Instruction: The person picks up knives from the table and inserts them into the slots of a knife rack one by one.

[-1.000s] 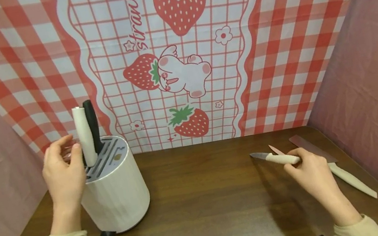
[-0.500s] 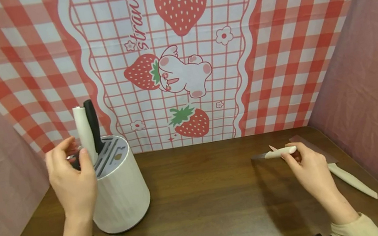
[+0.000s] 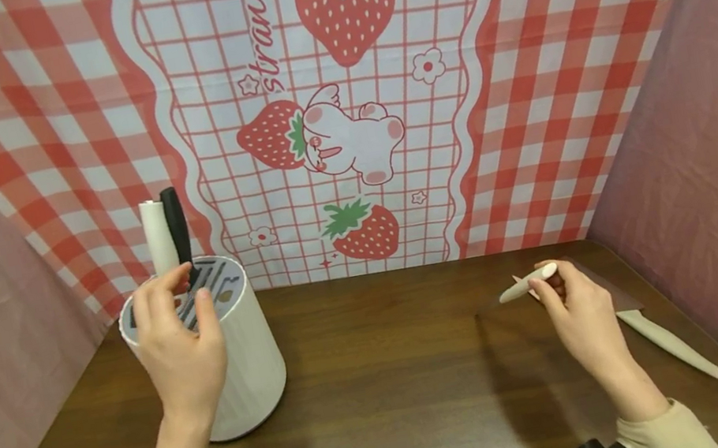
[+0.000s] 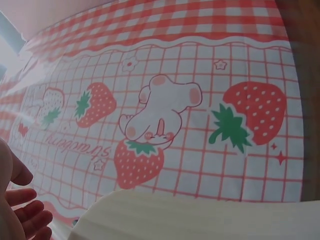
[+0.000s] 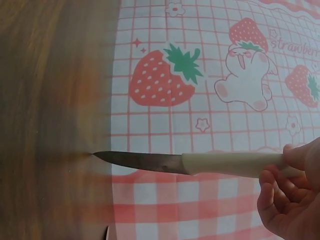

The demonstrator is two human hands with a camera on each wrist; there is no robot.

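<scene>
My right hand (image 3: 586, 318) pinches the butt of a small cream-handled knife (image 3: 521, 286) at the right of the table. In the right wrist view the knife blade (image 5: 142, 161) points down, its tip right at the wooden surface. My left hand (image 3: 183, 359), fingers loosely bent around nothing, is in front of a round white knife block (image 3: 255, 370) and hides part of its slotted top. Rising from the block are a white handle (image 3: 157, 235) and a black handle (image 3: 175, 223). The left wrist view shows the left fingers (image 4: 32, 212) relaxed.
A cleaver lies by the right table edge, its cream handle (image 3: 669, 344) toward me and its blade partly behind the right hand. Another pinkish blade tip shows behind the held knife. A checked strawberry cloth (image 3: 344, 138) backs the brown table (image 3: 390, 402).
The left hand has moved right, from beside the handles to in front of the block. The right hand has raised the knife's butt, tipping its blade downward.
</scene>
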